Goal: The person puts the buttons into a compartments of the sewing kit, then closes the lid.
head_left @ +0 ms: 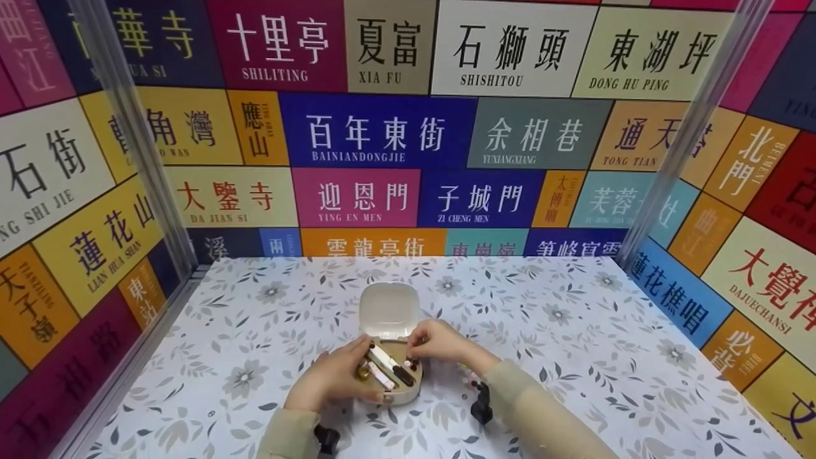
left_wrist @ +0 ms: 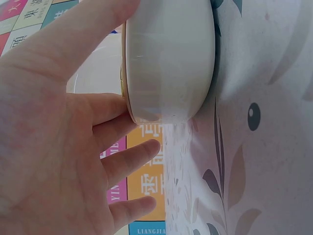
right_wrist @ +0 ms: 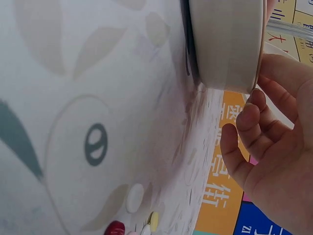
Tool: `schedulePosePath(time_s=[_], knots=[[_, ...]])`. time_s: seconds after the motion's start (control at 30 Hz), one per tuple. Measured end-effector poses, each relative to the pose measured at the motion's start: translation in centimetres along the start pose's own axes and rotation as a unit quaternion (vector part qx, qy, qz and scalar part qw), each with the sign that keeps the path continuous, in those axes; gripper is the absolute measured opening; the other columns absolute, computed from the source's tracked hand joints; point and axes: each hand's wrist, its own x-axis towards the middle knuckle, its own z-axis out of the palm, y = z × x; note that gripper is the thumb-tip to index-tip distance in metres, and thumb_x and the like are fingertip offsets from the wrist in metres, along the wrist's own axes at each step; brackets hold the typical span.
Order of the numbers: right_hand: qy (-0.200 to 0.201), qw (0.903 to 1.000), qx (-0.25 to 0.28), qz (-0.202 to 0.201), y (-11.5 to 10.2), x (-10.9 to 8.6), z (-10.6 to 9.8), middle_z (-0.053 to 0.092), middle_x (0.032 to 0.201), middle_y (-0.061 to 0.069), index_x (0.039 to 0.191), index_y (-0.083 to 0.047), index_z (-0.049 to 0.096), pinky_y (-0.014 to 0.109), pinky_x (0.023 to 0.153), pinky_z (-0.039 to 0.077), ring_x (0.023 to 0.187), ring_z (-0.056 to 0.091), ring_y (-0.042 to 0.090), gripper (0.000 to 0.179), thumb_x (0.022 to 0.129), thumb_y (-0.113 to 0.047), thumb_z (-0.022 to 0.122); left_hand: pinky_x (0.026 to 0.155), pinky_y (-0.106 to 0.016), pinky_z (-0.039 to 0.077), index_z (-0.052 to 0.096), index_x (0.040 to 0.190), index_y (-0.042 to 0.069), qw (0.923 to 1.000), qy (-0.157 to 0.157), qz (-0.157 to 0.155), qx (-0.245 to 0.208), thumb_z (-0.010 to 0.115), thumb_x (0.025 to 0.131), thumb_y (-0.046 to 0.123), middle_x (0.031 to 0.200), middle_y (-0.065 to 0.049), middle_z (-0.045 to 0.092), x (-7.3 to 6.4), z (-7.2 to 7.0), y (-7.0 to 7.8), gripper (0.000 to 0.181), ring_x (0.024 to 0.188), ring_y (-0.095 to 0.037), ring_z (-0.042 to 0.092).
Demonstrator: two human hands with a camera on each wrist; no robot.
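The left hand (head_left: pixel 338 371) grips the left side of the box (head_left: pixel 401 397), which sits on the table (head_left: pixel 523 414). A slack grip could let it slide. Loose pieces (right_wrist: pixel 135 198) lie right of the box; a dragging wrist could scatter them. The right hand (head_left: pixel 440 341) curls at the box's right rim; whether it pinches anything, I cannot tell from here. Behind, a bump could drop the box's raised lid (head_left: pixel 389 308).

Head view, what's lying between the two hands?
The open case, with a white-and-dark tube and a pale tube inside; the head view shows this.
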Motion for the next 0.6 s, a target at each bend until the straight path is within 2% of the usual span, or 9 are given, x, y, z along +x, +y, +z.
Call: schedulePosePath(time_s=[0.17,0.4,0.6], knots=[[0.005,1.0,-0.002,-0.005,0.0,-0.1,0.0,0.064,0.078,-0.007,0.083,-0.009,0.075,0.026,0.07,0.052,0.073,0.057,0.008,0.006,0.079,-0.013,0.077,0.112,-0.064,0.014,0.029,0.152,0.005,0.9999,0.005,0.009,0.009,0.083,0.063,0.057,0.157,-0.011,0.029,0.0,0.0,-0.1,0.116,0.139,-0.036,0.031],[0.02,0.9996,0.019,0.003,0.2,-0.7,-0.6,0.067,0.08,-0.007,0.083,-0.011,0.075,0.022,0.057,0.049,0.067,0.057,0.007,0.004,0.079,-0.013,0.075,0.113,-0.063,0.009,0.028,0.153,0.007,1.0,-0.002,-0.006,0.003,0.083,0.062,0.058,0.157,-0.01,0.027,0.0,0.0,0.0,0.117,0.141,-0.035,0.029],[0.035,0.9988,0.026,0.02,1.5,-1.6,-2.0,0.069,0.081,-0.004,0.084,-0.009,0.074,0.026,0.068,0.05,0.071,0.058,0.009,0.007,0.083,-0.016,0.073,0.113,-0.063,0.009,0.027,0.153,0.01,0.9998,-0.005,-0.006,-0.018,0.085,0.061,0.054,0.158,-0.008,0.025,0.0,-0.1,0.0,0.117,0.141,-0.036,0.027]])
